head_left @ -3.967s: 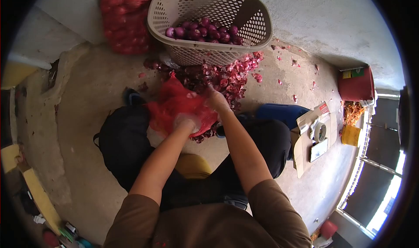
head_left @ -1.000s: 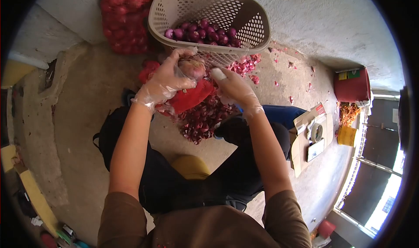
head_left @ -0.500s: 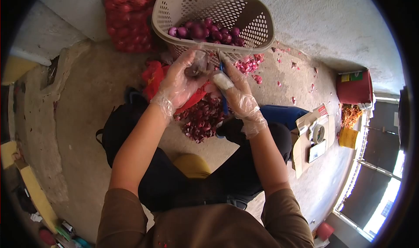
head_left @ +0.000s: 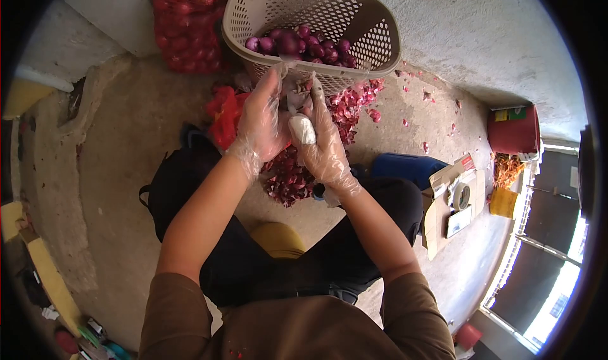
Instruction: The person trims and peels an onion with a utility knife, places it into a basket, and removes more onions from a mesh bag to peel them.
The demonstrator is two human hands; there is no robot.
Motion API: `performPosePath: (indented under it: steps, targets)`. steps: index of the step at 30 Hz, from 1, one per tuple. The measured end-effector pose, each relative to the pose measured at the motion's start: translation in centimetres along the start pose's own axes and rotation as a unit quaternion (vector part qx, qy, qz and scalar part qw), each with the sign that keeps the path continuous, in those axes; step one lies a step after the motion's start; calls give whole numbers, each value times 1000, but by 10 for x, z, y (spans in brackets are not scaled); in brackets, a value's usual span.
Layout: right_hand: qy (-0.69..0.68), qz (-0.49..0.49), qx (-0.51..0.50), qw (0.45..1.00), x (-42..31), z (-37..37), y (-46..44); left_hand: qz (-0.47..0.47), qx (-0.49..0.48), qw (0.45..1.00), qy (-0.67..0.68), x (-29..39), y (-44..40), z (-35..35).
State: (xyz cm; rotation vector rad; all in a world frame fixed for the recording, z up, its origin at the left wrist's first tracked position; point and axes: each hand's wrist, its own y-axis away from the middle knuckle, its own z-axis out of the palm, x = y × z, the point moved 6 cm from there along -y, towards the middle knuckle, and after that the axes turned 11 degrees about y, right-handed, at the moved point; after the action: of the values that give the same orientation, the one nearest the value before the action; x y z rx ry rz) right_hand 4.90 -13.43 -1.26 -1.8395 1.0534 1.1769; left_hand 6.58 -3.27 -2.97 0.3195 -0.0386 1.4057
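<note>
Both my hands wear clear plastic gloves and are close together in front of the basket. My left hand curls around a dark, shadowed onion, mostly hidden between the hands. My right hand presses in from the other side, its thumb wrapped in white. It grips a small knife whose handle is covered by the fingers now. Just beyond my fingertips stands a beige perforated basket with peeled purple onions in it. Red onion skins lie in a heap below my hands.
A red net sack of onions leans at the wall left of the basket. Red netting lies by the skins. To the right are a blue container, cardboard with a tape roll, and a dark red bucket.
My right hand has moved left and turned inward, closer to my left hand. The blue knife handle, visible before, is now hidden. My left hand is more upright.
</note>
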Motion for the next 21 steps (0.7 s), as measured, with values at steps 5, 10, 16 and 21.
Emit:
performPosePath:
  steps: [5,10,16,21]
  targets:
    - [-6,1,-3,1000,-9,-12,-4,3,-6,1000,-7,-1,1,5]
    - [-15,94,-21,995,5,-19,-5,9,-31,996,-83,-1,0,9]
    - [-115,93,-12,989,9,-19,-4,15,14,981,-193,0,4,-1]
    - [-85,117,6,990,18,-17,-2,33,51,965,-256,3,10,1]
